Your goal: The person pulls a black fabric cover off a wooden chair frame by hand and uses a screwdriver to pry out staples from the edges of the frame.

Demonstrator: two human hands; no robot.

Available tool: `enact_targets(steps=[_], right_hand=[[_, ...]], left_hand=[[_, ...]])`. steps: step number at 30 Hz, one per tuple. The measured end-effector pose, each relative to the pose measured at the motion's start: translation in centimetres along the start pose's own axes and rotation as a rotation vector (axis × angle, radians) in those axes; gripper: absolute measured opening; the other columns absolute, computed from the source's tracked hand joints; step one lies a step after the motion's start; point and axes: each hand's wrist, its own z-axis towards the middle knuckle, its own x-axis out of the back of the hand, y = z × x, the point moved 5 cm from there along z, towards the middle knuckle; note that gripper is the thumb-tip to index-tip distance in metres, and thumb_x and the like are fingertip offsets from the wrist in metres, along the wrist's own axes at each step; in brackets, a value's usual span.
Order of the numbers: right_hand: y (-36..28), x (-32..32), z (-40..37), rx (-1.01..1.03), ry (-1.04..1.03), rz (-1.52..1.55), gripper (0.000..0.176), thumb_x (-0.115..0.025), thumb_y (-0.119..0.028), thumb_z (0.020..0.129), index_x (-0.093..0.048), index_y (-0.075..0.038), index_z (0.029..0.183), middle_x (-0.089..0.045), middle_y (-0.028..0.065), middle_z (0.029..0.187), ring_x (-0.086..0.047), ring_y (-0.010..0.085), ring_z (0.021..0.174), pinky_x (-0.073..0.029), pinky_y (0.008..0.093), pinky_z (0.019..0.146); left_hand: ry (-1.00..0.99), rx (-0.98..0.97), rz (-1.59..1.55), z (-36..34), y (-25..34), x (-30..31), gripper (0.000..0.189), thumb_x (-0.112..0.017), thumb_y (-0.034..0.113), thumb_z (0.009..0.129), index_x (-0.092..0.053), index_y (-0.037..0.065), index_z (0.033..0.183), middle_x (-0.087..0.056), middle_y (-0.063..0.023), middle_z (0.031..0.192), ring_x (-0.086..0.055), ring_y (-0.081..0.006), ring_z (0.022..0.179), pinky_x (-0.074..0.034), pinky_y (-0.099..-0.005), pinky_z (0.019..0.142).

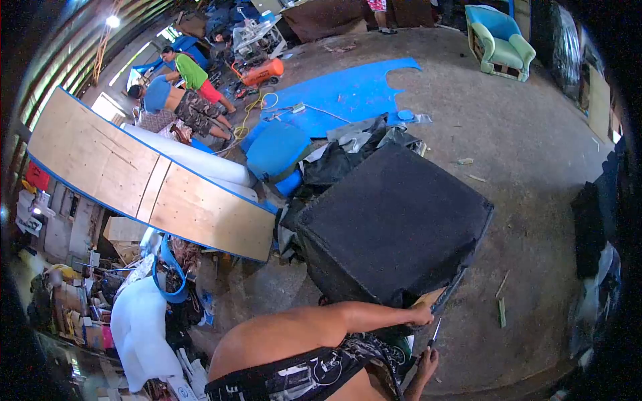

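A large block covered in black fabric (pixel 394 220) stands on the floor in front of me, its covering loose at the lower right corner, where a strip of bare wood (pixel 430 297) shows. My left hand (pixel 421 313) is closed on the edge of the fabric at that corner. Just below it, my right hand (pixel 428 361) grips a slim tool (pixel 437 330) with a dark handle and a thin metal blade pointing up. The blade is apart from the block; its exact kind is too small to tell.
A long wooden panel (pixel 200 210) with blue edging lies to the left, above white foam (pixel 139 327) and scraps. Blue sheeting (pixel 341 93) is spread behind the block. Two people bend near an orange compressor (pixel 263 71). An armchair (pixel 501 43) stands at the back right.
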Motion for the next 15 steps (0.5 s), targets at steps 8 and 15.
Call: enact_targets(steps=[8, 15], right_hand=[[0.3, -0.3, 1.7, 0.026, 0.014, 0.125, 0.029, -0.061, -0.031, 0.097, -0.053, -0.003, 0.093, -0.049, -0.0002, 0.071, -0.044, 0.0087, 0.058, -0.035, 0.0259, 0.047], [-0.6, -1.0, 2.3, -0.035, -0.004, 0.154, 0.029, -0.059, -0.030, 0.098, -0.056, -0.002, 0.106, -0.050, -0.0003, 0.072, -0.044, 0.0098, 0.059, -0.036, 0.0254, 0.049]], left_hand=[[0.062, 0.098, -0.248, -1.2, -0.5, -0.5, 0.018, -0.067, 0.023, 0.078, -0.068, 0.006, 0.074, -0.064, -0.0091, 0.063, -0.060, -0.0224, 0.056, -0.045, -0.0382, 0.053], [-0.353, -0.135, -0.490, 0.2, -0.5, -1.0, 0.019, -0.065, 0.022, 0.085, -0.071, 0.005, 0.081, -0.065, -0.0050, 0.068, -0.062, -0.0155, 0.057, -0.047, -0.0373, 0.053]])
